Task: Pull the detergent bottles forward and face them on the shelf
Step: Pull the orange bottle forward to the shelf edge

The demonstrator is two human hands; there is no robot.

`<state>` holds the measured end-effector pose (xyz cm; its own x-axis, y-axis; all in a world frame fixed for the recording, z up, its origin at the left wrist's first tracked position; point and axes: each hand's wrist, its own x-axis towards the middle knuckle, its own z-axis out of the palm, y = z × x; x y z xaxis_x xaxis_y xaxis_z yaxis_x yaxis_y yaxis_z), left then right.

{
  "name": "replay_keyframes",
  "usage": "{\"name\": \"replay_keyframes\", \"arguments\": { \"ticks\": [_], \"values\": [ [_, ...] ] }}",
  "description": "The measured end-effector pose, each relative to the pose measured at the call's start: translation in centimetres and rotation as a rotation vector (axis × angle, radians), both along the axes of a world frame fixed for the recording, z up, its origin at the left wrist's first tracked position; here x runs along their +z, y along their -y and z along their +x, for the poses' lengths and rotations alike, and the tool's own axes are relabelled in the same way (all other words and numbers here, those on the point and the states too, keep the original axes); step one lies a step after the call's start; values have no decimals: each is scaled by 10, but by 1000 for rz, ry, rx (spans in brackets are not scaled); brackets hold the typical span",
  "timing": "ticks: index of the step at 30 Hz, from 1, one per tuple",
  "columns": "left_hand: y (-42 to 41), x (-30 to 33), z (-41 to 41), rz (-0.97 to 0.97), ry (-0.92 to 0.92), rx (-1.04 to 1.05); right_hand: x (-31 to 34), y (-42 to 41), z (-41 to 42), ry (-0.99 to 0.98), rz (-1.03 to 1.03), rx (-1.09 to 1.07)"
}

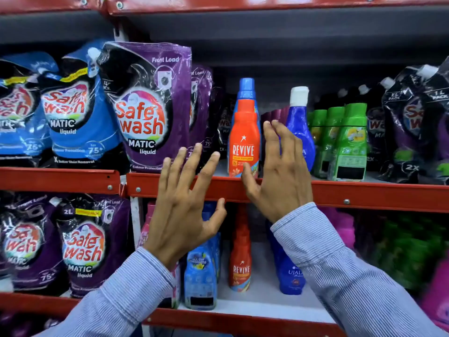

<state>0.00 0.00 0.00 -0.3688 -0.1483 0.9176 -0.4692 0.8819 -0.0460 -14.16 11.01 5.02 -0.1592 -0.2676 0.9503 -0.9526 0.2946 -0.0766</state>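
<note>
1. Single view, head-worn wide-angle camera, faces straight into the store shelving, tilted slightly down.
2. Very near: the red middle shelf edge [364,193] crosses the frame just above centre, and the underside of the upper shelf [267,23] fills the top.
3. Both hands enter from the bottom corners, left hand [187,203] and right hand [279,171] centre frame, striped sleeves [340,276] close to the lens.
4. Edges bend and blur from wide-angle distortion; the lower shelf [243,322] is partly visible.
5. No second view, so no overlap.
</note>
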Motion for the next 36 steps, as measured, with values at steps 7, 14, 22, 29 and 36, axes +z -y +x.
{"name": "replay_keyframes", "arguments": {
  "ticks": [7,14,22,29,36],
  "values": [
    [27,-26,-6,4,128,18,14,41,16,208,-6,-62],
    [30,-31,-7,-22,100,5,19,57,12,244,-65,-83],
    [37,-31,-10,-58,5,-20,28,5,29,148,-424,186],
    [40,-31,-16,-84,-56,-5,-87,-39,37,263,-133,253],
    [37,-34,-20,-59,-65,8,-201,-10,13,547,216,199]
  ]
}}
